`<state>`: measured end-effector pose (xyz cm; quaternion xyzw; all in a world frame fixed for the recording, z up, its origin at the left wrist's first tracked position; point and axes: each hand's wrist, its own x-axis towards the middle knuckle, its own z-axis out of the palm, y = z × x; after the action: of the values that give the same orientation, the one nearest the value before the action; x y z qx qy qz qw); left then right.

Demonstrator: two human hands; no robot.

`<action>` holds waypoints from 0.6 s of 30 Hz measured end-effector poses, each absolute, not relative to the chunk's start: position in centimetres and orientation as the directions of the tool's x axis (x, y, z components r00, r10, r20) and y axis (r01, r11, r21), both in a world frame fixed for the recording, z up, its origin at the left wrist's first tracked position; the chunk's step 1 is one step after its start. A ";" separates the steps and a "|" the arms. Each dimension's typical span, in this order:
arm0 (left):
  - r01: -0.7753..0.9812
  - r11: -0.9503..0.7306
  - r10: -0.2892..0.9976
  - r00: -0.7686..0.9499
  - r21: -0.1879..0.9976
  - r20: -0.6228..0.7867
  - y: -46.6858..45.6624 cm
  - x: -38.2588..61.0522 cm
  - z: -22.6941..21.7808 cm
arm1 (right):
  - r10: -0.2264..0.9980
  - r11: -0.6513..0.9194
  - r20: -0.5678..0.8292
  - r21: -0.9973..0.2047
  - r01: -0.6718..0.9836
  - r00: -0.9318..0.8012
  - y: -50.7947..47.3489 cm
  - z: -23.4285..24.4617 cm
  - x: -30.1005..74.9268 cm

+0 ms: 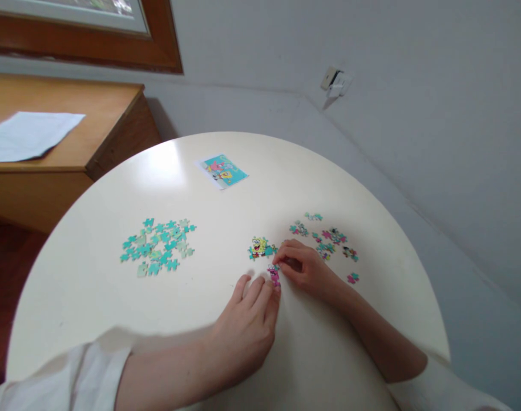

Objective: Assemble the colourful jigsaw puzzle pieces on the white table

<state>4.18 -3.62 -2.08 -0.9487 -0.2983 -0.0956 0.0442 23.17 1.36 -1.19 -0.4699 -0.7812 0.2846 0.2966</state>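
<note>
Pink joined puzzle pieces (274, 275) lie on the table between my two hands. My left hand (252, 319) comes from the lower left, its fingers bent and its fingertips closed on their lower edge. From the right, my right hand (305, 267) pinches at their upper right edge with thumb and index finger; its fingertips partly hide what they grip. Just above is a small joined section of puzzle (259, 248) with a yellow cartoon face and teal parts. Right of my right hand lie several loose and joined pieces (335, 235) in pink, teal and white.
A spread heap of teal and pale green puzzle pieces (157, 246) lies on the left of the round white table (209, 359). Farther back is a printed reference picture (226, 171). A wooden cabinet (114, 120) with white paper (33, 134) stands at the left, walls behind.
</note>
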 end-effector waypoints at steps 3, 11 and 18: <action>0.586 -0.809 0.565 0.794 -0.034 0.225 -3.6 4.1 -2.2 | 0.901 0.399 0.196 -0.722 0.565 -0.386 1.4 -1.3 23.2; 0.592 -0.804 0.565 0.789 -0.051 0.242 -3.5 4.1 -2.3 | 0.898 0.410 0.198 -0.703 0.581 -0.394 1.4 -1.2 23.2; 0.590 -0.806 0.567 0.793 -0.047 0.224 -3.6 4.2 -2.1 | 0.901 0.402 0.188 -0.702 0.587 -0.392 1.4 -1.2 23.2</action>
<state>4.17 -3.55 -2.10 -0.9450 -0.3061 -0.0998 0.0571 23.17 1.41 -1.22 -0.4723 -0.7876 0.2755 0.2842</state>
